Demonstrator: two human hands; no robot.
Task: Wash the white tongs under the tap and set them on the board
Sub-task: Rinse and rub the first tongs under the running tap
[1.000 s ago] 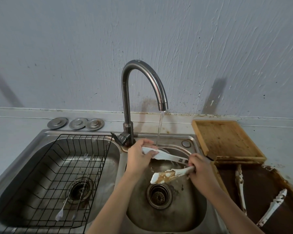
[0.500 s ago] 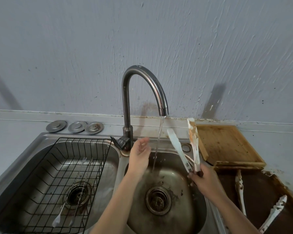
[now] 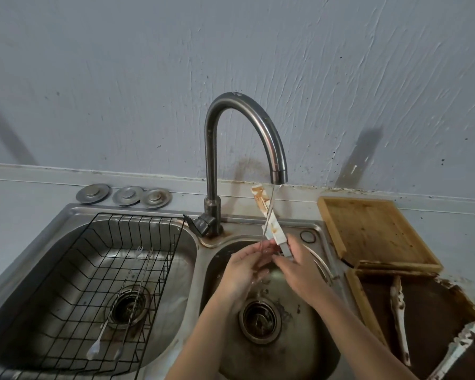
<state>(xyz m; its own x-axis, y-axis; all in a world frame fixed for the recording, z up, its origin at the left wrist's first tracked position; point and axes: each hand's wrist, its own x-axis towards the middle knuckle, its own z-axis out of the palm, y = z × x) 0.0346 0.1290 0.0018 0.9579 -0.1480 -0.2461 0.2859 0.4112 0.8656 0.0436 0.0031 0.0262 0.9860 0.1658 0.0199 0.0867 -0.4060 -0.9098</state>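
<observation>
White tongs [image 3: 269,219] smeared with brown sauce stand almost upright over the right sink basin [image 3: 299,338], tips just under the tap [image 3: 279,171], where water runs down them. My right hand [image 3: 299,266] grips their lower end. My left hand [image 3: 246,266] is cupped against the tongs' base under the stream, fingers touching the right hand. The empty wooden board [image 3: 373,229] lies on the counter right of the sink.
A black wire rack [image 3: 93,283] with thin metal utensils fills the left basin. Three metal plugs [image 3: 126,194] sit behind it. A dark, sauce-stained tray [image 3: 436,303] at the right holds two more dirty tongs [image 3: 399,316].
The right hand swung the tongs from lying across the basin to upright, then left under the stream with arms closed. The left hand let go, then came back to their base.
</observation>
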